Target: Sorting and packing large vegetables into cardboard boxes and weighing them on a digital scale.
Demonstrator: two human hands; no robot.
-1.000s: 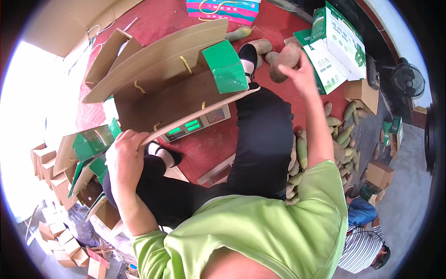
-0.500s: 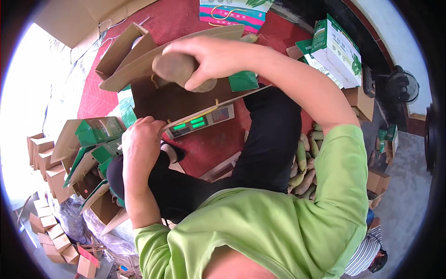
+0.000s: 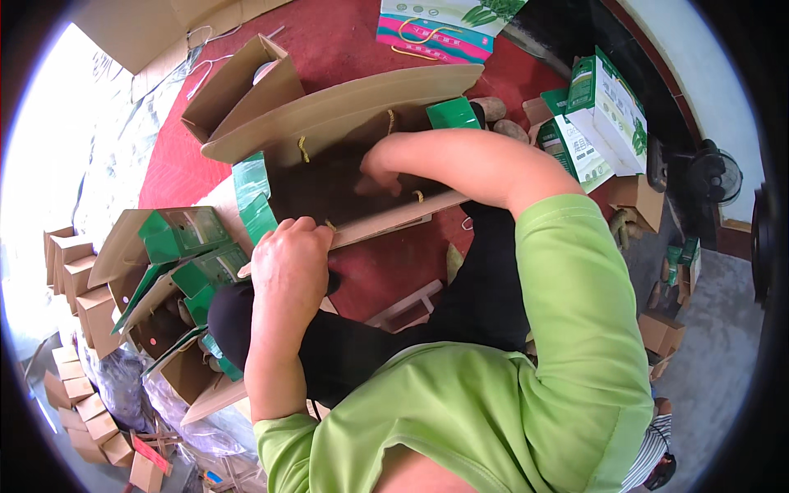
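Observation:
An open cardboard carton (image 3: 345, 152) with green end flaps and yellow cord handles lies in front of me. My left hand (image 3: 292, 259) is closed on its near flap at the left corner. My right hand (image 3: 380, 171) reaches down inside, its fingers apart; no tuber shows in them, though the interior is dark. What lies on the carton's bottom cannot be made out. A green end flap (image 3: 454, 114) stands at its right end, with brownish tubers (image 3: 491, 108) just beyond. Under the near flap only a sliver of a scale (image 3: 417, 220) shows.
Cartons with green flaps (image 3: 185, 234) stand at my left, some holding tubers. A narrow cardboard box (image 3: 246, 90) sits behind the carton. White-and-green boxes (image 3: 612, 111) and a black fan (image 3: 713, 171) are at right. A person in a striped top (image 3: 649, 452) shows at lower right.
My right hand has gone down into the carton; the tuber it held is out of sight. The carton has shifted right or tilted, covering most of the scale. My left hand still grips the flap.

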